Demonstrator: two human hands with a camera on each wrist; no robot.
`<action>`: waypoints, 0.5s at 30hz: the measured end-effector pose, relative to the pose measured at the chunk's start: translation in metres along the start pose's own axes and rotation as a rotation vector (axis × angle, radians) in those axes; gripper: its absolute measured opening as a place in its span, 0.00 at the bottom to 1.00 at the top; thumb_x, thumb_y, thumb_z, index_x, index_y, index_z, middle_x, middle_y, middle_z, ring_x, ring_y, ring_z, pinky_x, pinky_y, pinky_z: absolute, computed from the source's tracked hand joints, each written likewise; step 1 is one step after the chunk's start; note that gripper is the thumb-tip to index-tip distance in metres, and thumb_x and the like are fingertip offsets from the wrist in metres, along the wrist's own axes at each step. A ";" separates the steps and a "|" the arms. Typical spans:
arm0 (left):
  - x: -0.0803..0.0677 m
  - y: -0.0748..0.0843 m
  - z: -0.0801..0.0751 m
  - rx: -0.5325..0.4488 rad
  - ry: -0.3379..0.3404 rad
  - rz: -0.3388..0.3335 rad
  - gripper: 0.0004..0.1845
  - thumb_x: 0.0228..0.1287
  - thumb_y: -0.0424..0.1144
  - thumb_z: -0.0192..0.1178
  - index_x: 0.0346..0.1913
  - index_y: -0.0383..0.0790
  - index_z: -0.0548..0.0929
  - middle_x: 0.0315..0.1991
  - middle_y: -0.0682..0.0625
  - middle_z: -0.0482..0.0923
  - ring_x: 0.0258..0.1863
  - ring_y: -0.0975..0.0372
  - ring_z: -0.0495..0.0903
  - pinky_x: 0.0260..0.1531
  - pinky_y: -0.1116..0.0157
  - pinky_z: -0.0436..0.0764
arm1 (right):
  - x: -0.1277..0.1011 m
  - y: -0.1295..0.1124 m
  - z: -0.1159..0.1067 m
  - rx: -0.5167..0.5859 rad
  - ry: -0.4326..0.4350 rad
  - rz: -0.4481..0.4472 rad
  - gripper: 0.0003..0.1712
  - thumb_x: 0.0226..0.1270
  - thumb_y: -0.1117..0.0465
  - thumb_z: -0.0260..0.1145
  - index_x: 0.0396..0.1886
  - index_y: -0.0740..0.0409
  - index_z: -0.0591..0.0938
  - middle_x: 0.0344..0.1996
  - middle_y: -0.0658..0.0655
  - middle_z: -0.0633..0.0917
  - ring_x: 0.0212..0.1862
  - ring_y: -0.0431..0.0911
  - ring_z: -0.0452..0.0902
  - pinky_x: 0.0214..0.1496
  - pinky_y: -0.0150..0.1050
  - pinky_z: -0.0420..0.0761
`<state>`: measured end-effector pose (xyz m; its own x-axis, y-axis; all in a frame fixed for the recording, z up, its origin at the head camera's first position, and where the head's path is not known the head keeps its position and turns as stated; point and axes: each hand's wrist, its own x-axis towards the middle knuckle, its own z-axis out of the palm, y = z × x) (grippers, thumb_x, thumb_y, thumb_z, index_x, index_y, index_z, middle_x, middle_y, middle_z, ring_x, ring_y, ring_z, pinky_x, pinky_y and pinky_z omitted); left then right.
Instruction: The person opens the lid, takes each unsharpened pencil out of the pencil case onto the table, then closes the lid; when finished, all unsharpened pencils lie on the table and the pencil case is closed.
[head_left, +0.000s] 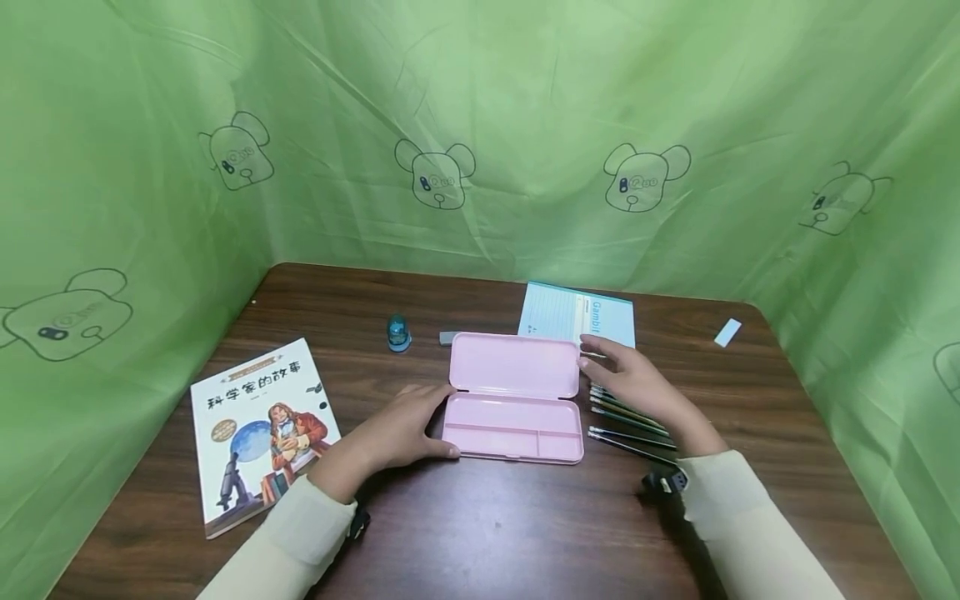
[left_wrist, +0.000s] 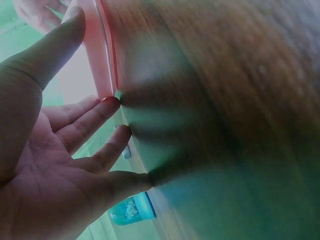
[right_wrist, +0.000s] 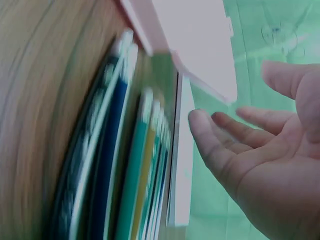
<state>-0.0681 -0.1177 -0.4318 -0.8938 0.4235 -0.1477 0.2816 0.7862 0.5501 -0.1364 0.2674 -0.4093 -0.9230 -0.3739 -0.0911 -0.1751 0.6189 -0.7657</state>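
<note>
A pink pencil case (head_left: pixel 487 413) lies unfolded on the table, its lid (head_left: pixel 514 365) tilted back. Its divided base looks bare inside. At the case's left side my left hand (head_left: pixel 401 427) has its thumb by the front corner and its fingers near the hinge. In the left wrist view those fingers are spread, their tips at the case's edge and the tabletop. My right hand (head_left: pixel 633 382) hovers beside the lid's right edge, holding nothing. The right wrist view shows its fingers (right_wrist: pixel 227 160) loosely extended. Below it lie several pencils (right_wrist: pixel 131 185), partly hidden by the hand in the head view.
A blue notebook (head_left: pixel 551 312) lies behind the case, near a grey strip (head_left: pixel 447 338). Left of that stands a teal pencil sharpener (head_left: pixel 398 333). An illustrated book (head_left: pixel 255 433) is at the left; a small white block (head_left: pixel 727 332) sits far right. Green curtains (head_left: pixel 517 100) surround the table.
</note>
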 end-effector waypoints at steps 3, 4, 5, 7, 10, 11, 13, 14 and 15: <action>0.000 -0.001 0.002 -0.006 0.000 0.009 0.50 0.63 0.53 0.84 0.82 0.35 0.73 0.80 0.38 0.76 0.83 0.44 0.73 0.86 0.41 0.66 | 0.003 -0.006 0.009 0.053 -0.019 0.008 0.41 0.92 0.47 0.59 0.89 0.66 0.61 0.82 0.75 0.71 0.74 0.67 0.82 0.72 0.57 0.87; 0.000 -0.001 0.002 -0.005 0.003 0.015 0.50 0.63 0.53 0.84 0.82 0.35 0.73 0.80 0.38 0.77 0.82 0.44 0.73 0.85 0.41 0.67 | 0.002 -0.007 0.011 0.060 -0.018 0.012 0.42 0.92 0.47 0.59 0.90 0.66 0.60 0.82 0.75 0.71 0.71 0.66 0.85 0.69 0.54 0.89; 0.000 -0.001 0.003 -0.004 0.006 0.021 0.50 0.63 0.52 0.84 0.81 0.34 0.74 0.80 0.38 0.77 0.82 0.44 0.73 0.85 0.41 0.67 | 0.001 -0.008 0.013 0.075 -0.015 0.018 0.41 0.92 0.48 0.59 0.90 0.65 0.60 0.82 0.75 0.72 0.69 0.64 0.86 0.67 0.52 0.90; -0.001 -0.001 0.003 -0.007 0.013 0.025 0.50 0.62 0.52 0.84 0.81 0.34 0.74 0.79 0.38 0.77 0.81 0.43 0.74 0.84 0.40 0.69 | -0.003 -0.010 0.015 0.103 0.003 0.017 0.40 0.92 0.50 0.59 0.90 0.65 0.60 0.79 0.75 0.74 0.65 0.62 0.89 0.64 0.50 0.92; -0.003 -0.002 0.003 -0.012 0.035 0.020 0.50 0.61 0.52 0.85 0.80 0.34 0.73 0.78 0.37 0.78 0.80 0.42 0.74 0.83 0.40 0.71 | -0.008 -0.013 0.016 0.165 0.032 -0.003 0.36 0.92 0.53 0.59 0.88 0.65 0.64 0.74 0.74 0.78 0.64 0.62 0.88 0.61 0.49 0.93; -0.004 -0.002 0.003 -0.012 0.038 0.014 0.51 0.61 0.52 0.85 0.81 0.34 0.73 0.78 0.37 0.78 0.80 0.43 0.74 0.83 0.40 0.71 | -0.010 -0.014 0.017 0.185 0.041 -0.008 0.34 0.92 0.54 0.59 0.86 0.65 0.66 0.72 0.74 0.79 0.64 0.62 0.87 0.62 0.49 0.93; -0.005 -0.002 0.003 -0.007 0.042 0.001 0.52 0.62 0.52 0.85 0.81 0.33 0.72 0.79 0.37 0.77 0.80 0.43 0.74 0.83 0.40 0.70 | -0.014 -0.016 0.019 0.201 0.066 -0.014 0.30 0.92 0.54 0.60 0.82 0.63 0.71 0.68 0.72 0.81 0.62 0.61 0.87 0.61 0.50 0.93; -0.005 -0.003 0.003 -0.001 0.044 0.002 0.52 0.62 0.53 0.85 0.81 0.32 0.71 0.79 0.36 0.77 0.80 0.43 0.74 0.83 0.40 0.70 | -0.017 -0.018 0.020 0.204 0.079 -0.015 0.27 0.92 0.53 0.59 0.78 0.63 0.73 0.66 0.71 0.82 0.62 0.60 0.87 0.61 0.50 0.93; -0.005 -0.003 0.003 0.007 0.044 0.004 0.52 0.62 0.53 0.85 0.82 0.32 0.71 0.79 0.36 0.76 0.81 0.42 0.74 0.83 0.40 0.70 | -0.019 -0.019 0.021 0.196 0.092 -0.016 0.24 0.92 0.53 0.59 0.75 0.63 0.75 0.63 0.70 0.83 0.60 0.60 0.88 0.61 0.50 0.93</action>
<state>-0.0631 -0.1203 -0.4352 -0.9071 0.4067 -0.1085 0.2879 0.7875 0.5449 -0.1084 0.2480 -0.4068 -0.9495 -0.3127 -0.0262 -0.1287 0.4640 -0.8764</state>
